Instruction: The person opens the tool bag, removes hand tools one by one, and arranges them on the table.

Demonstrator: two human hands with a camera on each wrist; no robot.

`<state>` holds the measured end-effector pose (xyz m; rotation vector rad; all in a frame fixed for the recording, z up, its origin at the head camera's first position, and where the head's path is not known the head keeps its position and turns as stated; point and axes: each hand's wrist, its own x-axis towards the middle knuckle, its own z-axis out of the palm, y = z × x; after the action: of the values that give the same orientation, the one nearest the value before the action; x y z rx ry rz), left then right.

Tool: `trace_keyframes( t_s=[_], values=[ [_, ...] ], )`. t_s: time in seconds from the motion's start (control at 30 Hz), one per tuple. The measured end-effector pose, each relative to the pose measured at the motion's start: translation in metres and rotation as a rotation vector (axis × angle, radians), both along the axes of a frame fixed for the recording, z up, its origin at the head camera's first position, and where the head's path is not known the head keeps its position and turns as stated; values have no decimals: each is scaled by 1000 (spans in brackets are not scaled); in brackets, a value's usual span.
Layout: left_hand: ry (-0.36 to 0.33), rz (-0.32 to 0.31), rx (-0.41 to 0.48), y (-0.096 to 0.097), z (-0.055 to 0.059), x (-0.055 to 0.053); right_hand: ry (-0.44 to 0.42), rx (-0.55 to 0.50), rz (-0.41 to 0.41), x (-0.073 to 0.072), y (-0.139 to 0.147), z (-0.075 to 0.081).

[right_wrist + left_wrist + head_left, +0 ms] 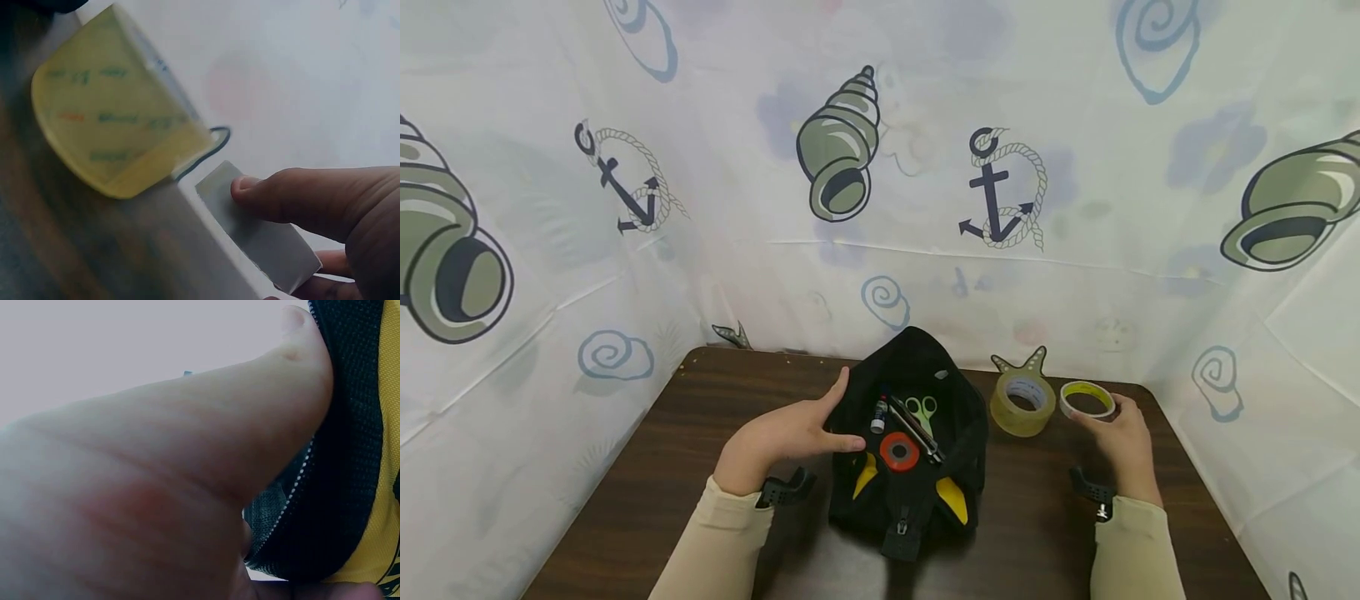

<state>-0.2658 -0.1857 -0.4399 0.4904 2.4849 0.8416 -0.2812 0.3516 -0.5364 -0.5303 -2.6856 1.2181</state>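
Observation:
A black zippered bag (958, 417) with yellow patches stands unzipped on the table. My left hand (790, 433) holds its left rim, thumb over the opening and fingers along the outer side; most of those fingers are hidden. Inside the bag lie a glue stick (878, 415), green-handled scissors (922, 410), dark pens (916, 429) and an orange-red ring-shaped roll (899, 451). To the right, my right hand (1123, 442) pinches a white tape roll (256, 231) with a yellow inner ring. Beside it stands a wide roll of clear yellowish packing tape (1021, 421).
The dark wood-grain table (715, 400) backs onto a white curtain (925, 283) printed with shells and anchors. Dark straps (786, 486) sit on both wrists.

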Motion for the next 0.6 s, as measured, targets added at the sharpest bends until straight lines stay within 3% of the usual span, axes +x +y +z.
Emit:
trace_keyframes(
  t_s=[0.23,0.6],
  values=[
    [3,-4,5,0,-1,-1,-68,36,23,-10,6,-35],
    [0,-6,1,0,-2,-2,-89,116,47,-7,0,-30]
  ],
)
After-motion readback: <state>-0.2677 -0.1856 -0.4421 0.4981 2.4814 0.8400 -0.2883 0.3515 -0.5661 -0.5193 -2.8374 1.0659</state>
